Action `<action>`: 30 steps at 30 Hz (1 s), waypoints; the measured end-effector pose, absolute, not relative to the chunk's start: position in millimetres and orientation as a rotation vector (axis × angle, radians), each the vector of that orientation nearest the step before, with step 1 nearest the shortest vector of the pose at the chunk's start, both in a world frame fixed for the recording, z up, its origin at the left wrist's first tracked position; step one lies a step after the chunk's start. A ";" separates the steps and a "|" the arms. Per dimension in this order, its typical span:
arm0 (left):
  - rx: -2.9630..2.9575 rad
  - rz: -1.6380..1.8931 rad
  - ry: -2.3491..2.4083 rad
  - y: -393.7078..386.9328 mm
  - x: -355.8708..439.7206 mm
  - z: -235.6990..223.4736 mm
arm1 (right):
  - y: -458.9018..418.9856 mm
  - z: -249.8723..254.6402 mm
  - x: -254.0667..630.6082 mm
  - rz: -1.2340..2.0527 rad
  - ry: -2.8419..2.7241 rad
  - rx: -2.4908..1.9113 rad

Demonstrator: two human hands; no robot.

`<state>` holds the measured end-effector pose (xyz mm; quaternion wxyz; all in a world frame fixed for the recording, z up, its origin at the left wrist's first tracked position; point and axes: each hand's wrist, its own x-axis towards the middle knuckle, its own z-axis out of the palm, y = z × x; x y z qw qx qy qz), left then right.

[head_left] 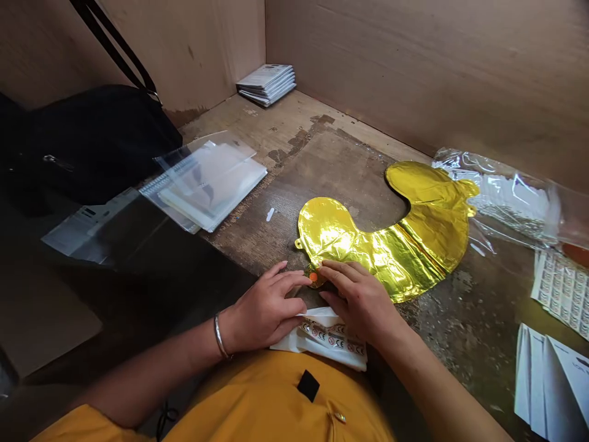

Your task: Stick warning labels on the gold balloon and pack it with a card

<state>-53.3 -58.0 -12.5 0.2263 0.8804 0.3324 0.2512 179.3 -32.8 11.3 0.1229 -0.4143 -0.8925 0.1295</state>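
A flat gold foil balloon, curved like a hook, lies on the worn wooden table. On the tab at its near left end is a round orange sticker. My left hand reaches in from the left, one fingertip at the orange sticker. Its thumb and lower finger close on the edge of a white sheet of printed labels, which lies before my body. My right hand rests with fingers stretched out on the balloon's tab, thumb apart, just beyond the label sheet. Its palm is hidden.
Clear plastic sleeves with cards lie left, near a black bag. A stack of folded papers sits in the back corner. At right are a clear plastic bag, another label sheet and white cards.
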 end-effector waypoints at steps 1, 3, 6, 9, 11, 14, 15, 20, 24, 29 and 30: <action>2.431 0.678 0.908 -58.6 -54.3 -11.7 | -32.6 8.9 177.9 0.336 -2.632 -1.190; 2.432 0.653 0.880 -58.2 -56.4 -10.5 | -31.5 3.5 176.0 0.209 -2.707 -1.136; 2.415 0.634 0.830 -56.3 -59.3 -10.0 | -29.4 -2.8 176.0 0.031 -2.781 -1.060; 2.389 0.623 0.811 -55.3 -61.1 -10.8 | -25.2 -3.7 177.8 0.122 -2.689 -1.078; 2.378 0.620 0.811 -55.0 -61.0 -11.2 | -21.0 -2.3 179.3 0.331 -2.527 -1.130; 2.376 0.633 0.805 -54.6 -58.9 -9.7 | -14.9 -0.2 181.8 0.613 -2.275 -1.283; 2.379 0.639 0.799 -54.3 -57.8 -8.5 | -13.4 0.1 182.5 0.682 -2.201 -1.360; 2.453 0.664 0.846 -51.6 -53.3 0.4 | -7.6 0.7 183.7 1.042 -1.873 -1.575; 2.526 0.689 0.913 -47.8 -50.4 9.6 | -3.1 2.5 183.8 1.182 -1.774 -1.585; 2.557 0.681 0.867 -44.8 -45.3 21.9 | 0.9 1.6 186.1 1.471 -1.551 -1.546; 2.558 0.665 0.842 -44.3 -44.3 22.8 | 1.7 1.5 186.7 1.525 -1.482 -1.528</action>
